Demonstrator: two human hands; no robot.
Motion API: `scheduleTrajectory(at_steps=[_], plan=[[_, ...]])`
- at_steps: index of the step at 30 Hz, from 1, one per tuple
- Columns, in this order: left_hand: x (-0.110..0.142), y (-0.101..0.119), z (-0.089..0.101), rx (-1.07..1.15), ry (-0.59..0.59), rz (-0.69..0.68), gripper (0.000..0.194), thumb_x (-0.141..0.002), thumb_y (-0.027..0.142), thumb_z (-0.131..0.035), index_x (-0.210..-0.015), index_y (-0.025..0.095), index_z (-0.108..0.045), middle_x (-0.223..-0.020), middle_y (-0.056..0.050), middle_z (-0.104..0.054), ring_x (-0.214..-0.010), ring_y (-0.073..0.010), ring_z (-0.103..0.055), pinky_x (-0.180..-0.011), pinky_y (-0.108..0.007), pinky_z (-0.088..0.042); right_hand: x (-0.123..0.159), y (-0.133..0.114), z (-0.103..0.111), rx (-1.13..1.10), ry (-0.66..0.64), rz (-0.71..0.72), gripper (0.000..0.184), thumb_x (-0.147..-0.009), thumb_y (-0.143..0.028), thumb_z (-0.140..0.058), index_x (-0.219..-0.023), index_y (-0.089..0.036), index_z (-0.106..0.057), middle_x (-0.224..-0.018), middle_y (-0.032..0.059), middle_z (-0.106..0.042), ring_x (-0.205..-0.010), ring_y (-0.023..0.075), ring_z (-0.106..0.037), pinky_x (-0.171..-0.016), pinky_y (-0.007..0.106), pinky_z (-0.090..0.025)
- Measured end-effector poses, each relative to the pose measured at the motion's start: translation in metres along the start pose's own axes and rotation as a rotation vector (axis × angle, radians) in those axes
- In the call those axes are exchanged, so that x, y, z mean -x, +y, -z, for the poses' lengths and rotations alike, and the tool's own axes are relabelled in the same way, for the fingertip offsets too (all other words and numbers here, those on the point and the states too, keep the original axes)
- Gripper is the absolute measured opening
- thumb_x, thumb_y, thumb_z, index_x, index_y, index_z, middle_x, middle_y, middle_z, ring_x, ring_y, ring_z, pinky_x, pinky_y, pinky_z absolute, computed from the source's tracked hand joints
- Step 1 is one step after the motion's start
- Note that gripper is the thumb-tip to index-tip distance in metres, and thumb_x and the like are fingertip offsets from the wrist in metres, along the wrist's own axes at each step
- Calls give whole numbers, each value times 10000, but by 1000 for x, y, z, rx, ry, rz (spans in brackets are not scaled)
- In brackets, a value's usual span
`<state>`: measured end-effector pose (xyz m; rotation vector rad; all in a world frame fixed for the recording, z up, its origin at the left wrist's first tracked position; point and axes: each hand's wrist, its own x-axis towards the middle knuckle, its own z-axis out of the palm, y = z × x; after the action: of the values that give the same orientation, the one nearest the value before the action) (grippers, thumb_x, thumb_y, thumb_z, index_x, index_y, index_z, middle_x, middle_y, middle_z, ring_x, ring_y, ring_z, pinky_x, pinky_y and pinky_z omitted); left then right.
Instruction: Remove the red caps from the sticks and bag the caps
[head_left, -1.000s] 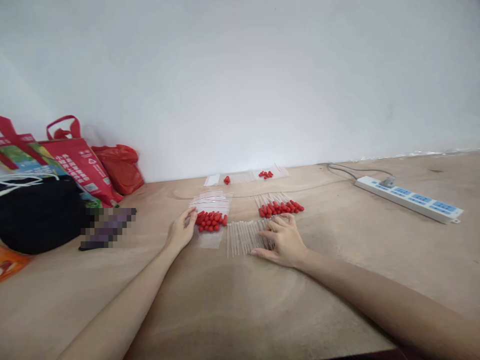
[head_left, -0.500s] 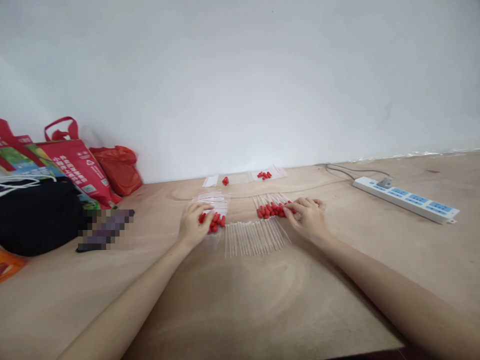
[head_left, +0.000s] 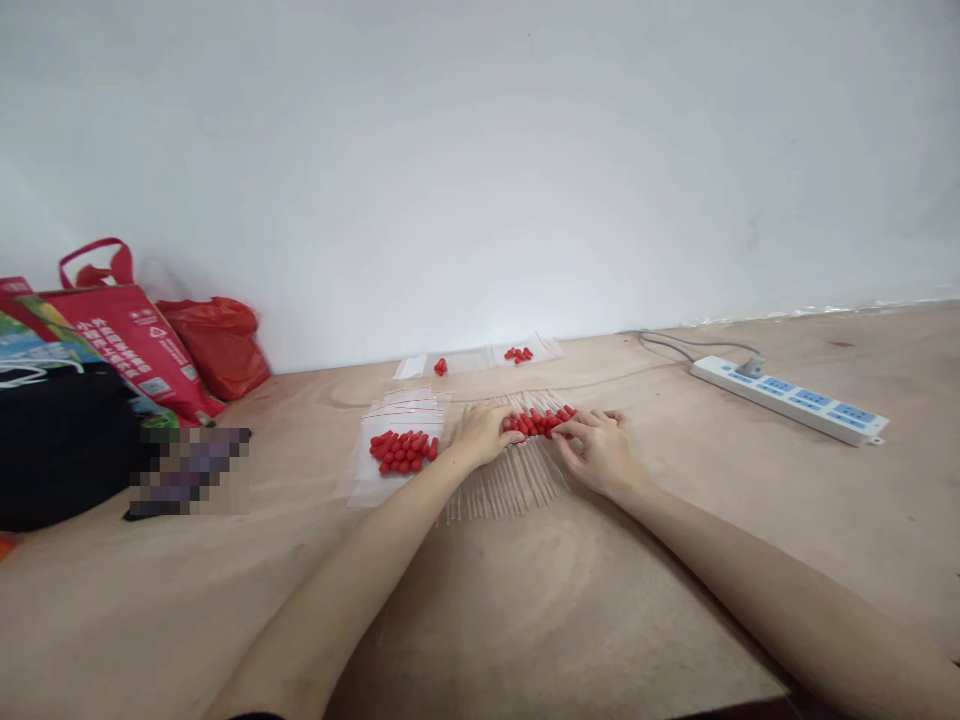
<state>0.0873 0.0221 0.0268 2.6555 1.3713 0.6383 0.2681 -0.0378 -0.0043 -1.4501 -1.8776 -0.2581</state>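
Observation:
My left hand [head_left: 481,437] reaches over the thin pale sticks [head_left: 517,482], its fingers and thumb closed at the left end of a row of small red bullet-shaped caps [head_left: 534,424]. What lies between its fingertips is partly hidden. My right hand [head_left: 598,446] is at the row's right end, thumb and forefinger pinched on a red cap. More thin sticks stick out behind the row. To the left, a pile of loose red caps [head_left: 403,452] lies on clear zip bags [head_left: 409,402].
Against the wall lie flat clear bags [head_left: 541,347] with a few red pieces [head_left: 518,355]. A white power strip [head_left: 787,400] with a grey plug [head_left: 750,368] is at right. At left are a red tote bag [head_left: 124,335], red plastic bag [head_left: 217,345], black bag [head_left: 67,450] and a blurred-out dark object [head_left: 191,475].
My left hand has left the red pile on the zip bags and moved right to the row of caps, uncovering that pile. My right hand stays at the row's right end. The view shifts slightly.

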Motion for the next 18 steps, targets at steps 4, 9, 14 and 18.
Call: scheduleTrajectory(at_steps=[4, 9, 14, 18], plan=[[0, -3, -3, 61, -5, 35, 111, -706, 275, -615, -799, 235, -660, -758, 21, -678, -744, -154, -606, -720, -264, -428, 0, -3, 1, -9, -30, 0, 185, -786, -261, -471, -742, -240, -649, -750, 6, -646, -775, 157, -544, -814, 361, -203], [2, -4, -11, 125, 97, 179, 135, -682, 204, -582, -789, 202, -664, -752, 3, -690, -725, -148, -628, -671, -241, -464, 2, -4, 0, -13, -23, 12, 191, -790, -271, -473, -738, -239, -653, -740, 9, -642, -771, 156, -546, -839, 371, -203], [24, -5, 1, 179, 242, 304, 154, -702, 198, -530, -804, 170, -643, -780, -20, -687, -706, -136, -633, -644, -228, -481, 3, -4, -2, -75, 17, 54, 196, -803, -278, -466, -775, -234, -654, -740, 17, -626, -760, 151, -537, -816, 353, -252], [63, -9, 24, 164, 325, 159, 121, -688, 236, -565, -776, 199, -639, -773, -4, -682, -728, -156, -616, -744, -303, -454, 5, -11, 0, -88, 97, 182, 291, -801, -334, -487, -1046, -217, -590, -976, 73, -601, -912, 191, -509, -811, 349, -308]])
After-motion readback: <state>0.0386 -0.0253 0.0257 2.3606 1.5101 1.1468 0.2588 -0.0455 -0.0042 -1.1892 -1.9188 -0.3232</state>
